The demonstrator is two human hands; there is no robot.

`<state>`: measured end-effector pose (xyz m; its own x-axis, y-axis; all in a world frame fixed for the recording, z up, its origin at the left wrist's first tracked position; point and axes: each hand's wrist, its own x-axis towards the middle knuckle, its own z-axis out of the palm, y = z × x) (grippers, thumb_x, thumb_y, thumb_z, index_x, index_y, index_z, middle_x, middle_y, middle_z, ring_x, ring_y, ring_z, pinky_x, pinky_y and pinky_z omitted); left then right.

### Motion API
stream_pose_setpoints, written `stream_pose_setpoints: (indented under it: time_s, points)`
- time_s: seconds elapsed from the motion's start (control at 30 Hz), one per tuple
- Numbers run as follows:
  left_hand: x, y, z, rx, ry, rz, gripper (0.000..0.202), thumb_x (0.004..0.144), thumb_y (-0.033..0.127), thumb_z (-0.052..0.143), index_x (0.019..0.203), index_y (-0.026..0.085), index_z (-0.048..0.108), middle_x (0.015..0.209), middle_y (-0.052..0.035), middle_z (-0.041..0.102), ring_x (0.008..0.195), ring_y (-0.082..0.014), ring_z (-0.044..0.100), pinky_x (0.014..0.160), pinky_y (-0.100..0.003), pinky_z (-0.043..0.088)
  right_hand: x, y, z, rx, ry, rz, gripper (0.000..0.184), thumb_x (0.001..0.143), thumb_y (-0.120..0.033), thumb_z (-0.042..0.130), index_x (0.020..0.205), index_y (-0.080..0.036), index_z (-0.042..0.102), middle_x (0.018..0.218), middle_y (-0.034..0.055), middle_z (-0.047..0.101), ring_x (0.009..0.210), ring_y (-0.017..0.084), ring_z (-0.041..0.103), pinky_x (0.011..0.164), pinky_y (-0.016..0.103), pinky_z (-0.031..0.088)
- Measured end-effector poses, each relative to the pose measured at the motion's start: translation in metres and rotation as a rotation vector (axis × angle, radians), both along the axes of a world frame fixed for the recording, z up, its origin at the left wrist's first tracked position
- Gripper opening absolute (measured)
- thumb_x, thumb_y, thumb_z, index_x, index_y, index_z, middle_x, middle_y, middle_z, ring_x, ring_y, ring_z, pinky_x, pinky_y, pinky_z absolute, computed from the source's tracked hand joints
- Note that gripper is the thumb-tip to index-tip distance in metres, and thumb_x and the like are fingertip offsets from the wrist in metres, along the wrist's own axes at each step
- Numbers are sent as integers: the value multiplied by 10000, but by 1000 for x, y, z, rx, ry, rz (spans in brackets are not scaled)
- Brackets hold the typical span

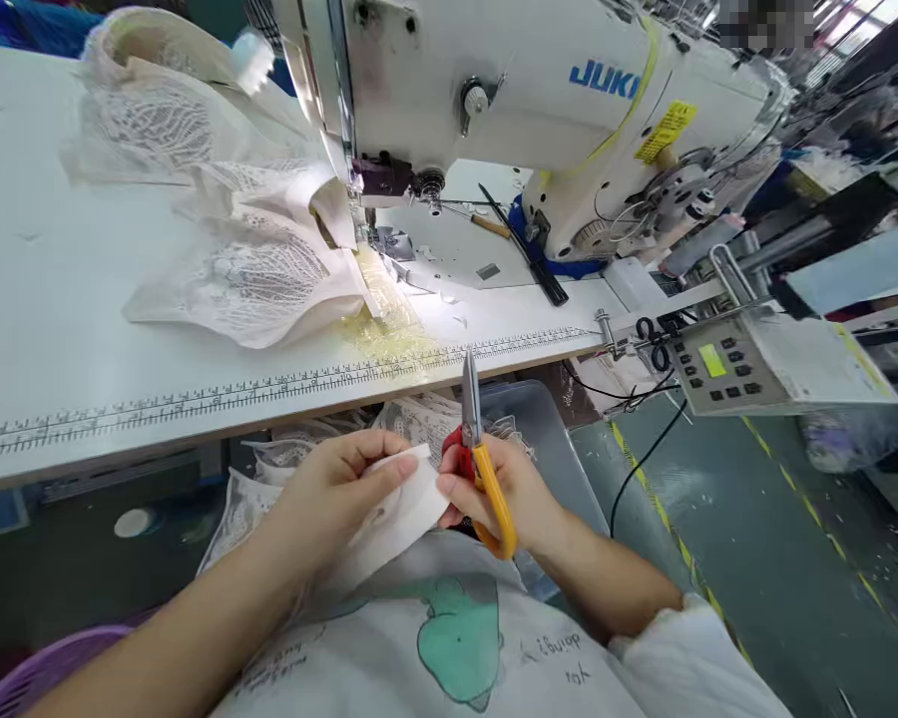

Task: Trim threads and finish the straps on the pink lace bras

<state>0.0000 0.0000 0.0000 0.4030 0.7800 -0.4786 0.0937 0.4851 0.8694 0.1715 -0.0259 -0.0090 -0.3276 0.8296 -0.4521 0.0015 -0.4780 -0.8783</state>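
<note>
My left hand (336, 489) pinches a small white fabric piece (400, 509) in front of my chest, below the table edge. My right hand (494, 489) touches the same piece with its fingertips and grips scissors (473, 439) with red and yellow handles, blades pointing up toward the table. Both hands are closed. More lace pieces lie in my lap under the hands.
A white sewing machine (539, 110) stands on the white table (60, 299), which has a ruler strip (284, 384) along its front edge. Cream lace garments (246, 269) lie left of the needle. A control panel (718, 369) hangs at the right. A purple basket (37, 673) sits lower left.
</note>
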Motion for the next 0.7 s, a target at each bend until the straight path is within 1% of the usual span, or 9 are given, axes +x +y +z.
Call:
stream_pose_setpoints:
  time_s: [0.07,0.13,0.2,0.23,0.3,0.37,0.5,0.57,0.7]
  points:
    - [2,1,2,0,1,0,263,679,421,620,664,161,581,567,31,495,484,-60,382,450,-170,290,15,6,-2,121,-15,156,546,664,-689,538,814,-181,403,689,-17,453,587,114,540,559,261,472]
    - [4,2,4,-4,12,-3,269,668,426,617,649,161,579,534,37,475,463,-60,364,434,-172,276,30,12,-4,251,-87,328,570,690,-729,459,816,-174,421,715,3,469,627,125,522,579,265,456]
    - [5,2,5,-17,39,-9,283,661,436,606,611,162,553,467,57,406,419,-52,301,402,-171,228,43,16,-5,421,-233,538,625,705,-778,340,788,-167,438,713,18,479,627,128,479,566,258,413]
    - [6,3,5,-20,52,-12,290,661,439,599,593,164,537,446,66,371,404,-49,269,390,-171,202,48,17,-5,476,-311,628,648,703,-796,291,763,-167,436,696,18,479,612,125,458,559,255,392]
    - [7,3,4,-10,69,-14,288,666,436,585,582,166,525,440,70,353,397,-48,245,376,-171,178,55,17,-3,512,-449,755,676,691,-819,225,721,-172,414,663,12,470,583,117,428,554,250,366]
    - [8,4,2,12,92,-15,276,675,421,575,581,166,527,442,71,355,390,-46,242,362,-170,171,58,17,0,508,-574,816,688,676,-835,185,702,-178,387,641,4,454,561,111,404,545,244,340]
    - [10,4,0,35,155,-21,260,691,396,559,574,167,512,419,82,316,351,-38,226,329,-167,160,56,17,11,506,-762,845,698,636,-864,161,664,-189,336,629,-5,429,521,100,326,499,229,251]
    - [9,4,0,33,166,-24,252,697,387,551,581,167,507,415,84,315,341,-34,222,319,-162,154,55,18,16,482,-812,850,693,631,-866,188,662,-190,335,632,-6,436,518,100,317,493,226,231]
    - [9,4,-2,-9,139,-8,238,697,370,552,585,168,494,405,88,309,335,-27,206,318,-152,143,53,19,22,428,-866,846,649,647,-838,298,669,-192,351,643,-8,455,525,102,332,496,220,225]
